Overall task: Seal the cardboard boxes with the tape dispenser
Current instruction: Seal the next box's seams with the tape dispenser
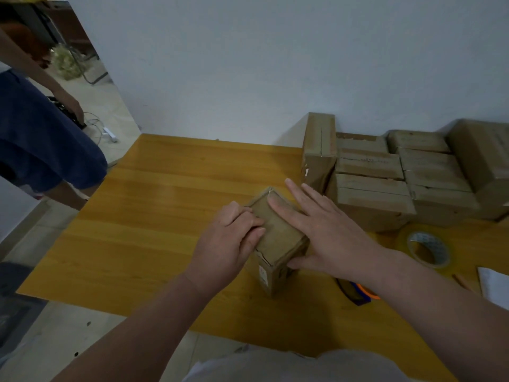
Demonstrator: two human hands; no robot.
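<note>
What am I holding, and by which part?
The small cardboard box: left hand grips its top left edge; right hand presses flat on top, thumb at its near end.

A box point(279, 238) stands on the table point(154, 216), stacked boxes point(385, 188) behind-right, tape roll point(440, 252) right, seemingly a dispenser point(360, 295) nearer.

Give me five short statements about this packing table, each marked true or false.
1. The right hand lies flat on the box top. True.
2. The left hand holds the tape dispenser. False: the dispenser lies on the table, partly under the right forearm; the left hand is at the box's left edge.
3. A tape roll lies on the table right of the box. True.
4. The other boxes are stacked on the floor. False: they stand on the table against the wall.
5. Another person stands left of the table. True.
</note>
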